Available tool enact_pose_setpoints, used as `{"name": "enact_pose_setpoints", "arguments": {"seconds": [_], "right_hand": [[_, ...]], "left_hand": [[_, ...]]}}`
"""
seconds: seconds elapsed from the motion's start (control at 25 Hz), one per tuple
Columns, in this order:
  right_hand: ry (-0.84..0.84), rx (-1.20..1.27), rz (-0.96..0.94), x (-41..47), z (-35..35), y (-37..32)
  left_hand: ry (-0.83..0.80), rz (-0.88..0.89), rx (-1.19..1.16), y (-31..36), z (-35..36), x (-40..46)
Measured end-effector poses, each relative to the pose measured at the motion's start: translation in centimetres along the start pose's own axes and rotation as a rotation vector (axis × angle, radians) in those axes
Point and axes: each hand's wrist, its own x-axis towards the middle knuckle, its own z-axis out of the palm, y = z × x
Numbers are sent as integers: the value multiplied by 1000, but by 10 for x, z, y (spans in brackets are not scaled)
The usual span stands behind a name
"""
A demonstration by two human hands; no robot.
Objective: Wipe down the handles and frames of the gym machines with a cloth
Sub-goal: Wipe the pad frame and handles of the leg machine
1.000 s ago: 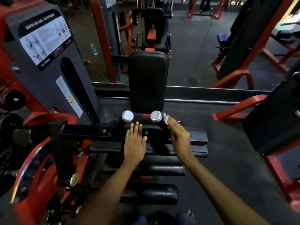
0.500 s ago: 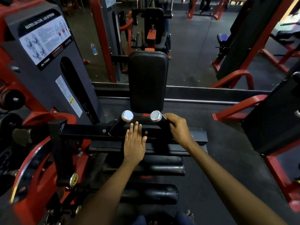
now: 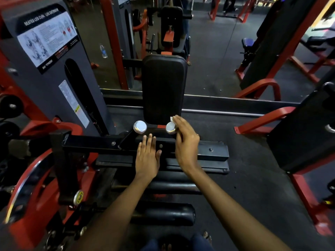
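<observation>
A seated leg machine stands before me, with a black cross frame (image 3: 213, 151) and two short handles capped in chrome. My left hand (image 3: 147, 158) lies flat on the frame, fingers straight, just below the left handle cap (image 3: 140, 127). My right hand (image 3: 186, 142) is over the right handle, beside its cap (image 3: 170, 128), and holds a small white cloth (image 3: 171, 118) whose corner peeps out past the fingertips. Most of the cloth is hidden under the hand. A black back pad (image 3: 164, 87) stands upright just behind the handles.
The grey weight-stack tower (image 3: 54, 73) with its instruction placard rises at the left, with red frame parts (image 3: 36, 178) below it. Black roller pads (image 3: 163, 214) lie near my knees. Red-framed machines (image 3: 262, 120) stand at the right, and a water bottle (image 3: 103, 50) sits on the floor behind.
My right hand has slid forward along the right handle from a grip on its shaft up to the chrome cap, and the cloth corner shows again. The left hand has stayed put.
</observation>
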Motion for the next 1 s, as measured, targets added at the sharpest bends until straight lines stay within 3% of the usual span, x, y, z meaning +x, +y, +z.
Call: {"name": "enact_pose_setpoints", "arguments": {"seconds": [0.08,0.24,0.36,0.44,0.56,0.64,0.76,0.84,0.96,1.0], "right_hand": [[-96,-47,-119,-17,-4,22],[-156,-209,123,-62,-36,101],[-61,-264,79,-65,-43,93],[-117,-161,-193,-47,-43,60],[-495,-249,-729,-6,-45,58],[-627,-358,-827,8,-55,92],[-738,-464,-664,-9,-89,139],[-701,-407,-396,-28,-109,146],[-216,-187,-210,-7,-86,97],[-163,-96,-189,10,-68,73]], "left_hand": [[1,-5,4,0,1,-1],[-4,-11,18,0,1,2],[-23,-16,18,-1,1,0],[-23,-26,16,0,1,-1],[-47,-26,8,1,-3,-1],[-58,-21,16,0,-3,1],[-79,-23,16,2,-5,3],[-69,-28,11,2,-5,-1],[-40,-15,11,1,-4,-2],[-41,-8,11,1,-3,-3]]}}
